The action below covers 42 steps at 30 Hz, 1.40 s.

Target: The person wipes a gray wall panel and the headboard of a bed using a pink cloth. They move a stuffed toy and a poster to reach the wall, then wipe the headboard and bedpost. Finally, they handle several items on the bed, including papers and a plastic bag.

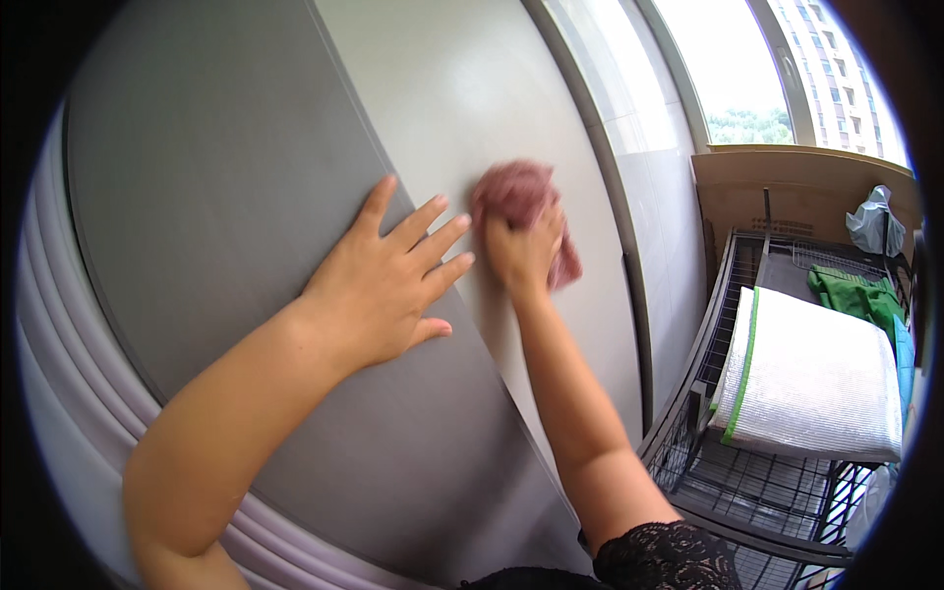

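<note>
A pinkish-red cloth (518, 187) is bunched in my right hand (526, 246), pressed against a pale cabinet panel (442, 79). The cloth looks slightly blurred, and one end of it hangs below my fingers. To its left, my left hand (388, 275) lies with spread fingers on a dark grey panel (216, 147), its fingertips reaching over the seam onto the pale one. Nothing is in that left hand. My right fingers are partly hidden by the cloth.
On the right stands a black wire rack (713, 324) bearing a folded silvery insulating sheet (816, 374) with green edging, green fabric (851, 295) and a grey plastic bag (875, 224). Brown cardboard (806, 187) leans below the window (728, 59). A pale curtain (79, 334) hangs at left.
</note>
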Available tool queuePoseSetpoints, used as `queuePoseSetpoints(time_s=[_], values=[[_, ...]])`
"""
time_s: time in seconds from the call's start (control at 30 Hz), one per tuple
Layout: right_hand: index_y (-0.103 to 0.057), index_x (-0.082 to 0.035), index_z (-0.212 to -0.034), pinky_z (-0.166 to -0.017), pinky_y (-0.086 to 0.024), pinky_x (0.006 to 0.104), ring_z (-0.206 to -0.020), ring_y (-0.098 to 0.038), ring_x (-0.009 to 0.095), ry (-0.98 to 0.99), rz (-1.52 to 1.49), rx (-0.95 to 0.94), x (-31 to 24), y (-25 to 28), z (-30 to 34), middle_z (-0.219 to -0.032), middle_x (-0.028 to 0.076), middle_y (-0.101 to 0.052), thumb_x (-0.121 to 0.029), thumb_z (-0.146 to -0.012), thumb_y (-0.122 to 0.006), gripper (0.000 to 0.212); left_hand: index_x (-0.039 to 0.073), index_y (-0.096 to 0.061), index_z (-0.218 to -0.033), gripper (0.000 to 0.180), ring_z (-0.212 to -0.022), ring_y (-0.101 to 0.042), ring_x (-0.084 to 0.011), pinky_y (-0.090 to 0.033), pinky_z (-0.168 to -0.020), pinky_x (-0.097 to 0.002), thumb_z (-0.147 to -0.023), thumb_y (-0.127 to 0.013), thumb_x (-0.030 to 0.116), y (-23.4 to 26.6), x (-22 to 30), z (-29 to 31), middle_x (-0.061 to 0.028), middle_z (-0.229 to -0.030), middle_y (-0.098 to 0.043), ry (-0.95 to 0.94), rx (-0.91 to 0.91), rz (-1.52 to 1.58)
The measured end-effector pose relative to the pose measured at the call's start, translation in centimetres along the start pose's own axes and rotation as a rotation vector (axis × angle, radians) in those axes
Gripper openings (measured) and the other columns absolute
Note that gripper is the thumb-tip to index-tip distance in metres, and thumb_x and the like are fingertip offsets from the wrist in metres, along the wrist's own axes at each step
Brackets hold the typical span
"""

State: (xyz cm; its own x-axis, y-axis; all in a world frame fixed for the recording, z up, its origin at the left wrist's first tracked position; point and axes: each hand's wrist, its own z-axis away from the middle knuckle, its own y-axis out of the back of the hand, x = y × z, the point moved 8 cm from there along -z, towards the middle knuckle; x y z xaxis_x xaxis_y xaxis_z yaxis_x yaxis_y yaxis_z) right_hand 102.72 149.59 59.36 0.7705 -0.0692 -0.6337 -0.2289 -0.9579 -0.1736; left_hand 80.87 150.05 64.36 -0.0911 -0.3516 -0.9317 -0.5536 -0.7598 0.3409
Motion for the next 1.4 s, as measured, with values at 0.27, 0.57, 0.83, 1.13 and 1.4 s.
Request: queuePoseSetpoints(time_s=[0.27,0.57,0.83,1.13,1.4], values=[[-0.051,-0.013,-0.132,-0.110,-0.022,0.0490,-0.134,-0.033,0.034,0.467,0.013,-0.172,-15.7,0.3,-7.8,-0.143,0.011,-0.043,-0.044,-0.084,-0.054,0.058,0.005,-0.059,-0.117,0.067,-0.131,-0.037,-0.0281,-0.017,-0.113,-0.0536,-0.079,-0.060,0.060,-0.4,-1.0,-1.0,-0.0114,-0.123,-0.054,0.085,-0.078,-0.026],[-0.057,-0.026,-0.126,-0.102,-0.038,0.0460,-0.126,-0.047,0.032,-0.190,0.287,0.194,14.1,3.5,-12.6,-0.139,0.011,-0.048,-0.059,-0.086,-0.040,0.054,0.011,-0.061,-0.119,0.061,-0.132,-0.037,-0.0281,-0.015,-0.114,-0.0537,-0.080,-0.061,0.058,0.1,-0.3,-1.5,-0.0108,-0.127,-0.053,0.075,0.004,0.021],[-0.060,-0.020,-0.124,-0.102,-0.038,0.0438,-0.123,-0.049,0.037,-0.992,0.252,0.264,24.8,8.3,12.6,-0.128,0.015,-0.057,-0.066,-0.085,-0.041,0.064,0.014,-0.059,-0.125,0.058,-0.135,-0.033,-0.0271,-0.011,-0.116,-0.0530,-0.085,-0.057,0.055,0.0,0.6,-2.3,-0.0102,-0.133,-0.051,0.104,-0.079,-0.015],[-0.057,-0.011,-0.126,-0.110,-0.027,0.0474,-0.135,-0.032,0.039,0.383,-0.032,-0.056,-2.5,2.2,4.9,-0.145,0.020,-0.037,-0.026,-0.080,-0.054,0.048,0.013,-0.058,-0.126,0.053,-0.137,-0.032,-0.0282,-0.019,-0.115,-0.0504,-0.082,-0.068,0.040,2.6,1.4,0.1,-0.0112,-0.138,-0.047,0.094,-0.044,0.032],[-0.050,-0.020,-0.134,-0.107,-0.029,0.0495,-0.133,-0.037,0.030,-0.801,0.125,0.127,19.6,5.5,5.3,-0.146,0.011,-0.039,-0.056,-0.087,-0.043,0.060,0.013,-0.058,-0.127,0.053,-0.137,-0.033,-0.0278,-0.020,-0.114,-0.0538,-0.081,-0.069,0.038,2.5,5.6,3.3,-0.0110,-0.142,-0.043,0.012,-0.035,0.153]])
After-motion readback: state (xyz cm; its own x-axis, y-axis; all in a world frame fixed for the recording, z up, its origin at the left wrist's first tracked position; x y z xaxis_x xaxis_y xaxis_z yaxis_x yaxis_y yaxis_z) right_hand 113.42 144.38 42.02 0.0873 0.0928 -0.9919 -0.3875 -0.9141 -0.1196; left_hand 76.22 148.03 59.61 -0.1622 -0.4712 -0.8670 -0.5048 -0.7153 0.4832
